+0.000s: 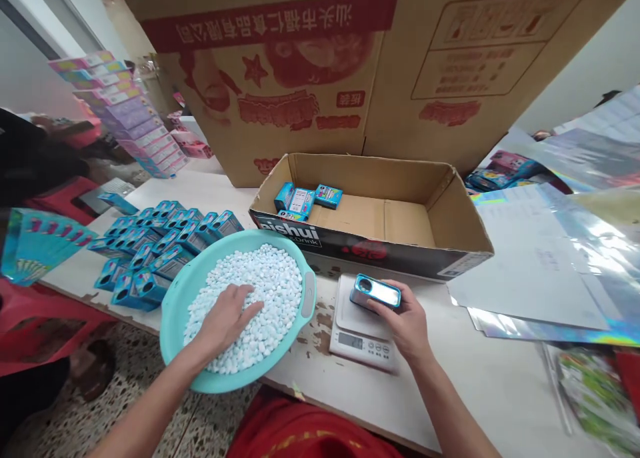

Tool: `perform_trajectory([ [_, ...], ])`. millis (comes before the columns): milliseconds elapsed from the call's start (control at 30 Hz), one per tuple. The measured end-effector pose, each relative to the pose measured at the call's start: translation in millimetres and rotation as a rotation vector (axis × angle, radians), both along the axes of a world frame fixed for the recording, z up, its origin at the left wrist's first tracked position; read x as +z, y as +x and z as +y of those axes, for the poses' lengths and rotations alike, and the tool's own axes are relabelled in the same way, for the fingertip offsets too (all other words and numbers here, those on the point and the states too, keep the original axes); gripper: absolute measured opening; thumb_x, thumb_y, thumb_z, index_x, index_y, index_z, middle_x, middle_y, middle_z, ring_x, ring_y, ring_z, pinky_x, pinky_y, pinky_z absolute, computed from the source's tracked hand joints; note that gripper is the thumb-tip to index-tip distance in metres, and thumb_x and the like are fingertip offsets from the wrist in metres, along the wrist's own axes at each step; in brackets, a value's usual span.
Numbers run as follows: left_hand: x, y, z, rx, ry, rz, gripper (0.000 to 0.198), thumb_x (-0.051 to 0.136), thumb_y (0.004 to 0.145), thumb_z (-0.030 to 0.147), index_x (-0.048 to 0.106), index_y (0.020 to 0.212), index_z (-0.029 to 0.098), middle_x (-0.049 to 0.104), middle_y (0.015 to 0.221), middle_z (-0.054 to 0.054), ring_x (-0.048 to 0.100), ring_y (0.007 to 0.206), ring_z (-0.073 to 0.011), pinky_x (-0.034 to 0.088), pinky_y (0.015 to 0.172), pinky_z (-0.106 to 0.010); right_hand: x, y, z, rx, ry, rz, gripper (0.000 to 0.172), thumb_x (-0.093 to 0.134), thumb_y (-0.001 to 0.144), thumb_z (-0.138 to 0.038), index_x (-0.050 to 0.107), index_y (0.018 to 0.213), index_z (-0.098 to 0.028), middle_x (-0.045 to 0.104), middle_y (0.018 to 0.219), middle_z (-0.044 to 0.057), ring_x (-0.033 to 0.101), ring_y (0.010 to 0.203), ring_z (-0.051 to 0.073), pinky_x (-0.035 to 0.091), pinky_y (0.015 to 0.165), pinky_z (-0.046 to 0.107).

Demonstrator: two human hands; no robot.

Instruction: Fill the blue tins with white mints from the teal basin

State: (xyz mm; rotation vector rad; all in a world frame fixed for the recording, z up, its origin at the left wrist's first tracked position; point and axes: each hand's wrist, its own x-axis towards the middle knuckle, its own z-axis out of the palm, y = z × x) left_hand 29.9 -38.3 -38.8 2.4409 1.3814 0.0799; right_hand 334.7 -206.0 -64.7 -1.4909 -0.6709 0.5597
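Observation:
A turquoise basin [173,338] full of small white pieces stands at the table's front edge. My left hand [227,318] rests among these pieces, its fingertips partly sunk in them, thumb and fingers apart. In my right hand [407,321] is a small blue box [376,291] with an open top, gripped between thumb and fingers above the plate of a white scale [367,345]. Whether the box touches the plate cannot be made out. Many similar blue boxes [170,261] stand grouped left of the basin.
Behind the scale, a long cardboard tray [410,221] holds several blue boxes. A large carton [320,78] rises behind it. Stacked pastel boxes [133,121] stand at the back left. Shiny sheets [540,265] cover the right side. A red stool [45,325] is at the left.

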Motion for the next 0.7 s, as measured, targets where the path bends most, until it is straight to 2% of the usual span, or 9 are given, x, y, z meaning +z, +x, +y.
perform_trajectory([
  [100, 4.6, 8, -7, 0.017, -0.020, 0.010, 0.033, 0.039, 0.089, 0.045, 0.057, 0.100, 0.021, 0.061, 0.101, -0.008, 0.059, 0.093, -0.0260, 0.044, 0.082, -0.037, -8.1, 2, -2, 0.007, 0.040, -0.051, 0.055, 0.084, 0.062, -0.041, 0.060, 0.109, -0.024, 0.065, 0.111, 0.007, 0.062, 0.101, 0.026, 0.051, 0.090, 0.043],
  [200, 9.8, 9, -7, 0.073, -0.059, -0.081, 0.028, 0.042, 0.086, 0.047, 0.058, 0.087, 0.023, 0.064, 0.091, -0.004, 0.059, 0.084, -0.0229, 0.044, 0.076, -0.033, -9.8, 12, -13, -0.078, 0.140, -0.066, 0.058, 0.079, 0.069, -0.043, 0.055, 0.118, -0.024, 0.058, 0.124, 0.010, 0.056, 0.115, 0.026, 0.045, 0.099, 0.046],
  [300, 17.4, 10, 1, 0.244, -0.154, -0.340, 0.031, 0.051, 0.078, 0.052, 0.058, 0.076, 0.022, 0.059, 0.070, -0.001, 0.055, 0.067, -0.0182, 0.042, 0.062, -0.027, -8.4, 25, -29, -0.231, 0.141, -0.063, 0.046, 0.071, 0.077, -0.048, 0.058, 0.112, -0.021, 0.062, 0.115, 0.011, 0.061, 0.104, 0.025, 0.048, 0.094, 0.048],
  [367, 24.6, 11, 8, 0.434, -0.300, -0.623, 0.033, 0.060, 0.071, 0.052, 0.056, 0.073, 0.020, 0.052, 0.060, 0.002, 0.046, 0.051, -0.0129, 0.034, 0.046, -0.023, -7.6, 31, -41, -0.334, 0.097, -0.052, 0.044, 0.072, 0.076, -0.051, 0.061, 0.105, -0.019, 0.065, 0.104, 0.009, 0.064, 0.093, 0.023, 0.050, 0.090, 0.048],
  [433, 33.3, 14, 14, 0.597, -0.495, -0.922, 0.032, 0.065, 0.065, 0.048, 0.053, 0.071, 0.019, 0.050, 0.057, 0.002, 0.042, 0.045, -0.0103, 0.029, 0.039, -0.021, -7.4, 33, -52, -0.411, 0.066, -0.029, 0.043, 0.074, 0.073, -0.051, 0.063, 0.099, -0.018, 0.067, 0.096, 0.008, 0.065, 0.087, 0.022, 0.051, 0.087, 0.048],
  [500, 42.1, 17, 19, 0.710, -0.653, -1.149, 0.026, 0.067, 0.063, 0.038, 0.051, 0.068, 0.019, 0.056, 0.061, 0.000, 0.051, 0.051, -0.0122, 0.038, 0.043, -0.021, -7.7, 33, -60, -0.456, 0.055, -0.007, 0.043, 0.076, 0.071, -0.051, 0.064, 0.096, -0.018, 0.067, 0.091, 0.007, 0.065, 0.084, 0.021, 0.051, 0.086, 0.047],
  [567, 49.4, 19, 22, 0.783, -0.742, -1.287, 0.019, 0.066, 0.064, 0.031, 0.052, 0.067, 0.019, 0.058, 0.064, -0.002, 0.057, 0.059, -0.0140, 0.046, 0.050, -0.023, -8.3, 31, -64, -0.474, 0.047, 0.018, 0.042, 0.078, 0.069, -0.049, 0.065, 0.093, -0.017, 0.067, 0.088, 0.006, 0.065, 0.082, 0.020, 0.051, 0.086, 0.045],
  [600, 52.1, 21, 23, 0.803, -0.764, -1.332, 0.018, 0.066, 0.066, 0.030, 0.052, 0.067, 0.019, 0.056, 0.063, -0.001, 0.056, 0.058, -0.0128, 0.047, 0.050, -0.023, -8.7, 30, -66, -0.477, 0.041, 0.032, 0.042, 0.078, 0.068, -0.049, 0.065, 0.093, -0.017, 0.067, 0.087, 0.005, 0.065, 0.081, 0.020, 0.051, 0.086, 0.045],
  [700, 57.3, 24, 27, 0.794, -0.769, -1.410, 0.031, 0.067, 0.075, 0.037, 0.045, 0.062, 0.019, 0.042, 0.051, 0.004, 0.041, 0.045, -0.0067, 0.036, 0.040, -0.017, -9.9, 29, -66, -0.483, 0.034, 0.064, 0.043, 0.079, 0.065, -0.049, 0.065, 0.092, -0.017, 0.067, 0.085, 0.004, 0.065, 0.078, 0.019, 0.052, 0.085, 0.044],
])
